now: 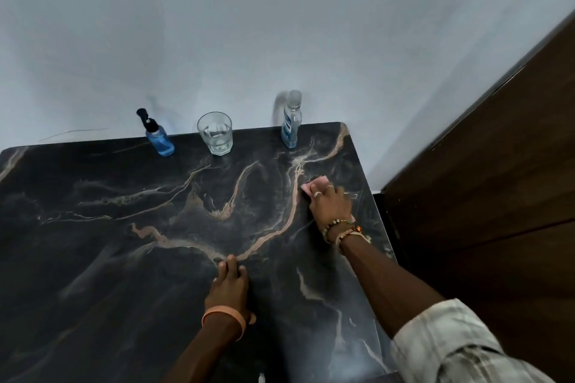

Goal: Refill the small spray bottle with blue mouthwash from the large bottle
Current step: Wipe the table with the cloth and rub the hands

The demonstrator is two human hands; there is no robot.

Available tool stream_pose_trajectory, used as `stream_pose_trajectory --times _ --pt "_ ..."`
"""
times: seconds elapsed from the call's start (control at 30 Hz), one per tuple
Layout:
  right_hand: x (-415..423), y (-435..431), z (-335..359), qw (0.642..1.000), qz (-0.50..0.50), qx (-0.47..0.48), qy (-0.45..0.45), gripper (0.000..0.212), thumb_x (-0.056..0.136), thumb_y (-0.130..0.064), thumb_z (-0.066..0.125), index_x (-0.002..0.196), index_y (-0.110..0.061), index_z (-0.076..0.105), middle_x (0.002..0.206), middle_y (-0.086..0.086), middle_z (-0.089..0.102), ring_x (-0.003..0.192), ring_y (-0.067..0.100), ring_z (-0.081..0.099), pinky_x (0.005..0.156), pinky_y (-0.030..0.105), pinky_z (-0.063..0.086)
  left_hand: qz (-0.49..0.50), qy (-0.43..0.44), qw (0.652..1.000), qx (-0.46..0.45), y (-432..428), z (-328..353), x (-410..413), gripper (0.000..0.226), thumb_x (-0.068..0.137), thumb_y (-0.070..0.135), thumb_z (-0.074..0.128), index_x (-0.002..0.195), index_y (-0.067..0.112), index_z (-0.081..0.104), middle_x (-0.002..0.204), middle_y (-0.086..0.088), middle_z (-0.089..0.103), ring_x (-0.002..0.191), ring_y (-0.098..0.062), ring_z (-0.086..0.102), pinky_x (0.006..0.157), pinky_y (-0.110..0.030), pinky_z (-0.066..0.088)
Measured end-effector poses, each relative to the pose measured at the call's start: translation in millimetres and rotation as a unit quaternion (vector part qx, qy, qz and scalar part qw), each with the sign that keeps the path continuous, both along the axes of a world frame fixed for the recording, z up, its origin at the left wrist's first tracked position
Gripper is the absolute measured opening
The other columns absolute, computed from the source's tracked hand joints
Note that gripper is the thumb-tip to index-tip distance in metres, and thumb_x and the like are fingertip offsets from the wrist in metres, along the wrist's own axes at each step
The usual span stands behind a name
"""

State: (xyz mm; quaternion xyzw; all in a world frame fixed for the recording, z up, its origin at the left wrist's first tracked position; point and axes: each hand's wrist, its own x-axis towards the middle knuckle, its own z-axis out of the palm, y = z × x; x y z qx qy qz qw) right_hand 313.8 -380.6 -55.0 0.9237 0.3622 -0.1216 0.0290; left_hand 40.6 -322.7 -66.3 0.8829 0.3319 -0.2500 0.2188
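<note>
The small spray bottle, full of blue liquid and topped with a black pump, stands at the table's far edge on the left. The large clear bottle, with a blue label and a little blue mouthwash at its base, stands capped at the far right. My right hand presses a pink cloth flat onto the dark marble table near its right edge. My left hand rests flat on the tabletop, fingers straight, holding nothing.
A clear drinking glass with some water stands between the two bottles. A pale wall rises behind the table. A dark wooden panel stands close to the table's right side.
</note>
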Motion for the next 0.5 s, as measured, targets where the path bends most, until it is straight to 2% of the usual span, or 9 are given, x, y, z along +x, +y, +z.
stream_pose_trajectory --times 0.07,0.2,0.33,0.47,0.5 --pt "-10 10 0 1.0 -0.009 0.013 0.009 0.041 0.098 -0.025 0.037 0.138 -0.02 0.045 0.137 0.008 0.047 0.119 0.032 0.043 0.093 0.048 0.042 -0.005 0.008 1.0 0.003 -1 1 3 0.106 0.071 0.035 0.081 0.15 0.009 0.015 0.158 -0.013 -0.012 0.146 -0.036 -0.008 0.118 -0.047 0.018" --pt "-22 -8 -6 0.995 0.091 -0.014 -0.028 0.048 0.096 -0.036 0.04 0.142 -0.022 0.039 0.137 0.008 0.047 0.115 0.032 0.045 0.093 0.045 0.04 -0.007 0.001 1.0 -0.003 0 1 2 0.103 0.071 0.034 0.081 0.148 0.008 0.018 0.158 -0.013 -0.012 0.146 -0.035 -0.009 0.117 -0.048 0.019" --pt "-13 -5 -3 1.0 -0.022 -0.015 -0.01 0.056 0.092 -0.032 0.044 0.146 -0.024 0.034 0.142 0.009 0.038 0.118 0.034 0.039 0.095 0.049 0.036 0.0 -0.012 1.0 -0.009 -1 3 0 0.104 0.072 0.033 0.08 0.15 0.009 0.016 0.159 -0.012 -0.013 0.146 -0.034 -0.01 0.118 -0.047 0.018" --pt "-15 -11 -7 0.991 0.13 -0.033 -0.001 0.056 0.092 -0.027 0.046 0.146 -0.021 0.034 0.144 0.009 0.036 0.121 0.033 0.037 0.094 0.048 0.042 0.004 -0.024 1.0 -0.015 2 2 -3 0.102 0.072 0.032 0.08 0.149 0.01 0.018 0.159 -0.011 -0.013 0.146 -0.033 -0.011 0.118 -0.047 0.018" --pt "-6 -15 -4 0.993 0.115 -0.035 0.009 0.054 0.093 -0.026 0.046 0.146 -0.023 0.035 0.145 0.009 0.034 0.123 0.033 0.036 0.095 0.049 0.043 0.004 -0.028 0.999 -0.017 2 1 -3 0.101 0.072 0.032 0.08 0.149 0.011 0.018 0.159 -0.01 -0.013 0.146 -0.032 -0.012 0.118 -0.047 0.018"
